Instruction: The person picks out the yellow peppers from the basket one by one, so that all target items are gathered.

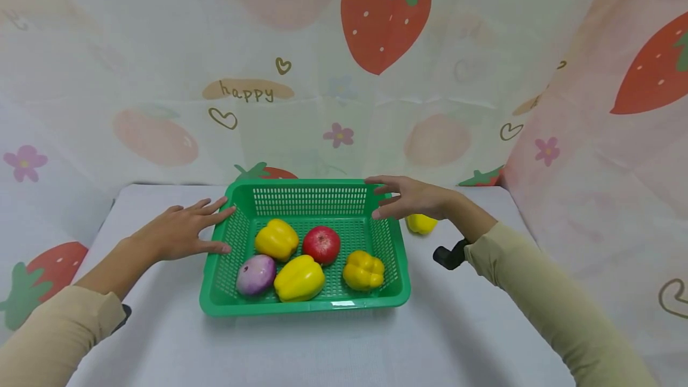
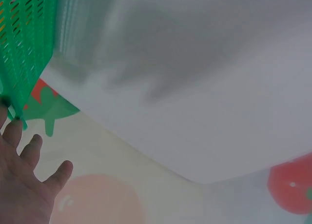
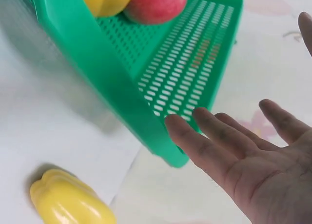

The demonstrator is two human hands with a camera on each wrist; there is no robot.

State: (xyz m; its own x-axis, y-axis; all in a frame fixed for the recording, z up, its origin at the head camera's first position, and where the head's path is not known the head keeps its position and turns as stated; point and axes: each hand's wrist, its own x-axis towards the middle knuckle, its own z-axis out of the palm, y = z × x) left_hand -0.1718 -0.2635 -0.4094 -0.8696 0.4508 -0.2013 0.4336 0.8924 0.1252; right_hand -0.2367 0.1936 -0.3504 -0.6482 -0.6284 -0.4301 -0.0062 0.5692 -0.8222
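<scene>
A green plastic basket with slotted sides stands on the table. Inside it lie three yellow bell peppers, a round red fruit and a round purple vegetable. My left hand has its fingers spread out, with fingertips right at the basket's left rim. At the back right corner, my right hand reaches over the rim with fingers extended and apart; nothing is in its palm. Another yellow bell pepper lies outside the basket, partly hidden behind the right hand in the head view.
A white cloth covers the table. Behind it hangs a pale curtain printed with strawberries, flowers and hearts, which also runs along both sides. A black strap piece sits at the right wrist.
</scene>
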